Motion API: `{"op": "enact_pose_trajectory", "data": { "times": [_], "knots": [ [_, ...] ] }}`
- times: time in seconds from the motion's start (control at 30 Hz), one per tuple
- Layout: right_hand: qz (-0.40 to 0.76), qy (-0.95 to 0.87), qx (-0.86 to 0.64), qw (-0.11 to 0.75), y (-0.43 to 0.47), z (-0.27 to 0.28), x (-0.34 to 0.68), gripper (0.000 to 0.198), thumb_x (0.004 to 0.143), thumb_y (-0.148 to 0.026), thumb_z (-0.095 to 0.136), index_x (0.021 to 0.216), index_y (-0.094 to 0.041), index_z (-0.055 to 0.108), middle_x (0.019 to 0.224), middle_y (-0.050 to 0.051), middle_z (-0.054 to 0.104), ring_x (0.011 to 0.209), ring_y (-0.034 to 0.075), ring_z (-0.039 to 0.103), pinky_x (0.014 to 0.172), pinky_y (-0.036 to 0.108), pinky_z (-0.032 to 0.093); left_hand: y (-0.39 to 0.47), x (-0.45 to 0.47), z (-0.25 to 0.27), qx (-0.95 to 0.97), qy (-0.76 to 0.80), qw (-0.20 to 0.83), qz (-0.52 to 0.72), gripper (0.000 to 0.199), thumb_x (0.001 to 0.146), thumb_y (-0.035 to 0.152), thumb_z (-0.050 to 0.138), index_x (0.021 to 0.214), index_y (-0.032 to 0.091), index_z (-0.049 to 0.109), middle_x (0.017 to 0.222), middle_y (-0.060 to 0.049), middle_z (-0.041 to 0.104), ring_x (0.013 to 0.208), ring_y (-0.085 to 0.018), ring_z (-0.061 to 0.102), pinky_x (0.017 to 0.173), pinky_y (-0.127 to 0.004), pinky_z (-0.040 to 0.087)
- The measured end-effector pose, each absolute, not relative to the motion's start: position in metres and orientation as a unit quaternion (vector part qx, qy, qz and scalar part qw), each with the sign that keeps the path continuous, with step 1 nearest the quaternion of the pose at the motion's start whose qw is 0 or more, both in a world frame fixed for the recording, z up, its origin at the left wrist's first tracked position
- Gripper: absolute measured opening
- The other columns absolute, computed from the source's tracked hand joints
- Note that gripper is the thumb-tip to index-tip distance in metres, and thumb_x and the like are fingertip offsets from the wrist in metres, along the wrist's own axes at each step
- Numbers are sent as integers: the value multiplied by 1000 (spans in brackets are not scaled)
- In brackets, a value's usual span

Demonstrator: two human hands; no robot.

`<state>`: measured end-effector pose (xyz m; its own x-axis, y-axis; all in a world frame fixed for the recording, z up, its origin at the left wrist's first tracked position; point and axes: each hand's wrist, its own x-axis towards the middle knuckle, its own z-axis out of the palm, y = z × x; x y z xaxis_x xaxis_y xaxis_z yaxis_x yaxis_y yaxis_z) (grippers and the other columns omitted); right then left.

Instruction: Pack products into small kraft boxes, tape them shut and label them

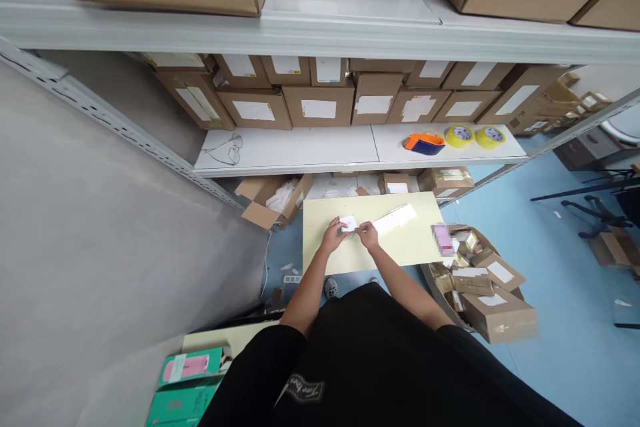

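Above the pale yellow table, my left hand is closed around a small white box-like item with some green at its lower edge. The fingers of my right hand are pinched together at the item's right side; what lies between them is too small to make out. Just beyond my right hand, a long white strip of folded card or paper lies slantwise on the table.
A shelf ahead carries labelled cartons, glasses, an orange-and-blue tape dispenser and yellow tape rolls. An open carton stands left. A bin of parcels and a pink item are right. Green boxes sit lower left.
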<state>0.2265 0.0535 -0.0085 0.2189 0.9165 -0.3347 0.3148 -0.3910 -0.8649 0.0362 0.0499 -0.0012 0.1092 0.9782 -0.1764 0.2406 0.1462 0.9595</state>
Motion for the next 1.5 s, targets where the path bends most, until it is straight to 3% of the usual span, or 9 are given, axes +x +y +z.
{"op": "enact_pose_trajectory", "data": {
  "times": [0.1,0.23,0.3,0.6,0.73,0.9,1.07,1.33,1.5],
  "knots": [
    [483,-408,-706,319,52,-12,225,41,74,-51,69,105,-24,69,95,5,78,94,28,71,93,43,55,47,40,-8,529,553,526,370,25,79,27,78,104,22,76,161,-13,48,152,-33,43,115,-44,47],
    [561,-399,-643,337,50,-12,213,48,82,-52,61,120,-25,72,122,8,75,115,30,68,101,48,53,43,45,-19,456,572,543,412,66,85,34,75,147,22,56,153,-13,58,145,-27,52,118,-43,44],
    [591,-389,-619,341,51,-11,202,49,84,-51,60,125,-26,71,127,8,74,117,29,67,101,48,54,42,41,-24,434,589,543,412,75,88,38,72,156,21,47,148,-13,63,141,-27,56,119,-44,43],
    [615,-465,-553,317,114,-3,107,39,102,-44,62,134,-22,65,130,7,70,114,25,67,98,44,58,100,-42,-29,378,648,504,428,71,92,40,68,158,20,49,153,-11,60,145,-30,52,124,-43,36],
    [596,-488,-554,316,142,-1,80,41,101,-40,69,135,-17,63,135,10,64,115,26,67,96,47,60,124,-61,-24,370,656,487,441,67,94,38,65,157,22,49,150,-11,63,144,-29,53,125,-43,35],
    [579,-497,-573,298,151,4,82,40,96,-37,72,132,-22,67,133,10,68,117,29,68,101,49,58,118,-56,-17,370,684,474,414,73,92,32,65,159,13,44,156,-19,55,145,-33,51,124,-45,35],
    [514,-522,-607,308,148,13,111,52,80,-33,72,131,-27,69,129,9,73,124,31,68,110,50,52,107,-51,-9,385,691,451,413,81,85,37,72,159,19,43,154,-18,57,146,-34,51,124,-49,35],
    [386,-591,-580,406,133,60,223,51,83,-36,65,134,-30,69,142,7,68,134,32,61,114,51,49,111,-8,45,496,689,235,473,75,92,39,64,161,21,40,160,-16,50,154,-33,39,129,-46,27],
    [307,-591,-604,438,134,90,318,50,83,-28,60,131,-28,71,136,8,70,131,33,63,117,53,47,135,76,91,542,634,222,504,68,97,35,58,162,26,39,154,-13,56,148,-30,47,126,-44,34]
  ]
}}
